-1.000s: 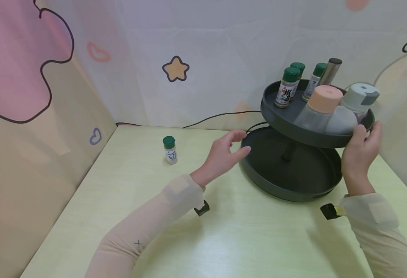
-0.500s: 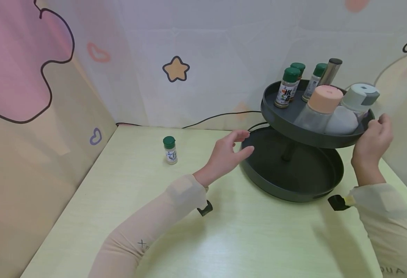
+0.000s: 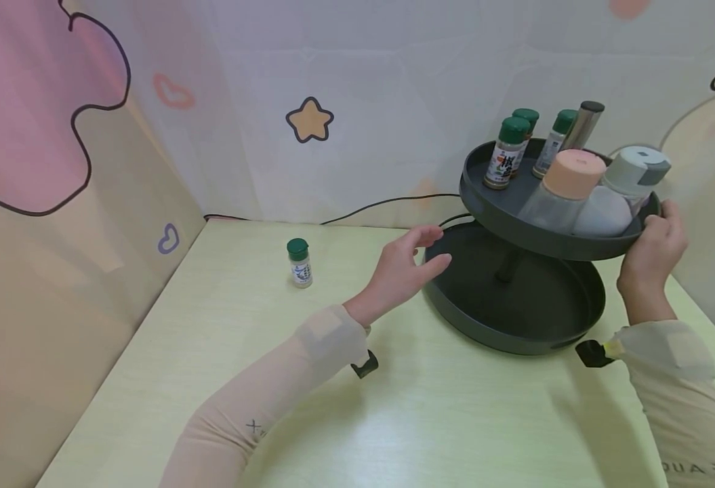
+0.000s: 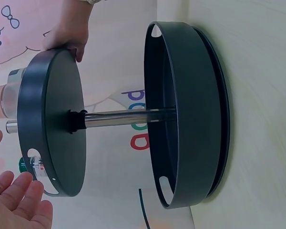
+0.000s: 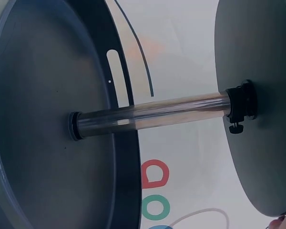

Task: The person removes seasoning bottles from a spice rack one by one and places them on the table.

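A dark two-tier round rack (image 3: 503, 335) stands on the table, its upper tray (image 3: 552, 237) joined to the lower by a metal pole (image 5: 171, 112). My right hand (image 3: 652, 261) grips the upper tray's right rim. Thumb and fingers apart, my left hand (image 3: 396, 274) hovers by the rack's left side, holding nothing. On the upper tray are several green-capped seasoning shakers (image 3: 503, 159), a tall silver cylinder (image 3: 583, 125) with a dark top, a peach-lidded clear container (image 3: 567, 183) and a pale-lidded one (image 3: 634, 173). The lower tray holds nothing visible.
Another green-capped shaker (image 3: 300, 264) stands upright on the pale table (image 3: 455, 420), left of the rack. A black cable (image 3: 387, 201) runs along the back by the printed wall cloth (image 3: 363, 149).
My right hand has shifted right and slightly up at the upper tray's rim, its fingers now more curled. The left hand has drifted slightly right, toward the rack. The shakers keep their places.
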{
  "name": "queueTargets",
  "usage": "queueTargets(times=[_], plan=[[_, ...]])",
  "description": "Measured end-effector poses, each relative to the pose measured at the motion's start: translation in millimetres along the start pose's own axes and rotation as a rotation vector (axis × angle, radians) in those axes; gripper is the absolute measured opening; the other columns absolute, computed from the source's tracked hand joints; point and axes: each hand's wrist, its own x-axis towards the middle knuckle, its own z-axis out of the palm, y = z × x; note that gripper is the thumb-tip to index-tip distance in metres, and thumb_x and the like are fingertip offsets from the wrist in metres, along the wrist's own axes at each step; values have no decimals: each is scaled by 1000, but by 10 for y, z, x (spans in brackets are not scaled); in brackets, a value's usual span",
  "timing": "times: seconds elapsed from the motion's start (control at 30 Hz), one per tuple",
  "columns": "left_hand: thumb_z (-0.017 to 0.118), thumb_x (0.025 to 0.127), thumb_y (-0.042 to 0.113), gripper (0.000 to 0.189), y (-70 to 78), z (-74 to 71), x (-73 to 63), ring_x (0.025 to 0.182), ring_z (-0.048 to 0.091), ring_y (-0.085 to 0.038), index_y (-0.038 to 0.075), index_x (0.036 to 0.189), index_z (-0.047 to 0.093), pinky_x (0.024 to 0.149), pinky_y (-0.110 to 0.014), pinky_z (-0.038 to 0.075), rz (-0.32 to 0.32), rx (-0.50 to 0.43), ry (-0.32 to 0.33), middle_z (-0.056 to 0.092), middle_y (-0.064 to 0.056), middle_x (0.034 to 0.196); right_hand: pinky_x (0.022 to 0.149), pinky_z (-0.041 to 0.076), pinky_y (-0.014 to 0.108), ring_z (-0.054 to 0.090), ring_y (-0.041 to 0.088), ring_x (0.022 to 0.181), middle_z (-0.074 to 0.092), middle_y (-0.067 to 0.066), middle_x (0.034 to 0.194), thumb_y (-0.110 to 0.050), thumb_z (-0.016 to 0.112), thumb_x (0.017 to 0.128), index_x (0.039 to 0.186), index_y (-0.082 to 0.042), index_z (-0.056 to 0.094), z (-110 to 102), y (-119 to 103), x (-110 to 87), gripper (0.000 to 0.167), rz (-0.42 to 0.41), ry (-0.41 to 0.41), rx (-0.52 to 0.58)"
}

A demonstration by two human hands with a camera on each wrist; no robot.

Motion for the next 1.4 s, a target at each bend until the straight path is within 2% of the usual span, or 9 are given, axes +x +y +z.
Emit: queueTargets(times=[0.27, 0.63, 1.0, 1.4], plan=[[58, 84, 25, 43, 28, 39, 40, 114, 46, -11, 10, 124, 47, 97, -30, 37, 19, -19, 2, 52, 0, 125, 54, 17, 17, 23, 6, 60, 24, -2, 63, 2, 28, 83, 58, -10, 34, 35, -11, -74, 28, -6, 20, 33], [58, 84, 26, 45, 88, 83, 110, 116, 46, -9, 12, 125, 46, 97, -21, 36, 23, -28, 10, 51, 0, 126, 58, 21, 16, 29, 5, 64, 29, -2, 66, 0, 29, 84, 61, -12, 38, 30, 2, -163, 27, -41, 27, -12], [58, 84, 27, 44, 188, 107, 166, 118, 44, -9, 13, 125, 46, 97, -24, 37, 15, -18, 17, 50, 1, 128, 59, 23, 16, 33, 5, 65, 34, -2, 67, -2, 30, 85, 65, -13, 41, 37, 12, -220, 25, -46, 32, -25], [59, 84, 27, 48, 251, 170, 253, 120, 43, -7, 13, 127, 44, 98, -23, 36, 55, -3, 13, 49, 2, 130, 58, 23, 17, 34, 5, 64, 35, -3, 67, -3, 29, 85, 67, -15, 41, 46, 27, -283, 25, -78, 17, -53]])
